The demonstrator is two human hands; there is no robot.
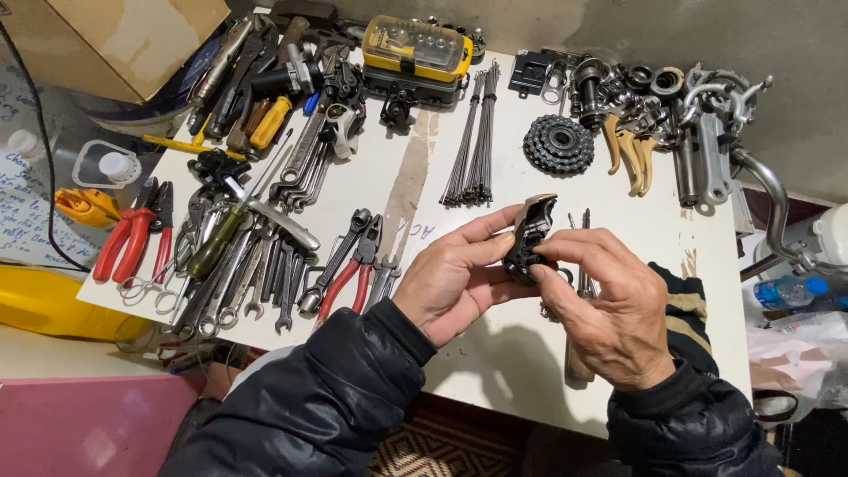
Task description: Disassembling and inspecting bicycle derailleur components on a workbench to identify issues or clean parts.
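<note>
Both hands hold one small black and silver bicycle part [530, 234] above the white table [521, 353]. My left hand [455, 278] cradles it from the left, fingers curled behind it and thumb up along its side. My right hand [609, 305] pinches its lower right edge with thumb and fingertips. A screwdriver with a wooden handle [579, 353] lies on the table under my right hand, mostly hidden.
A bundle of spokes [473, 141] and a sprocket cluster [558, 144] lie behind the hands. Wrenches and pliers [265, 265] crowd the left side. A yellow bit case [415, 49] stands at the back. Metal bike parts [671, 115] fill the back right.
</note>
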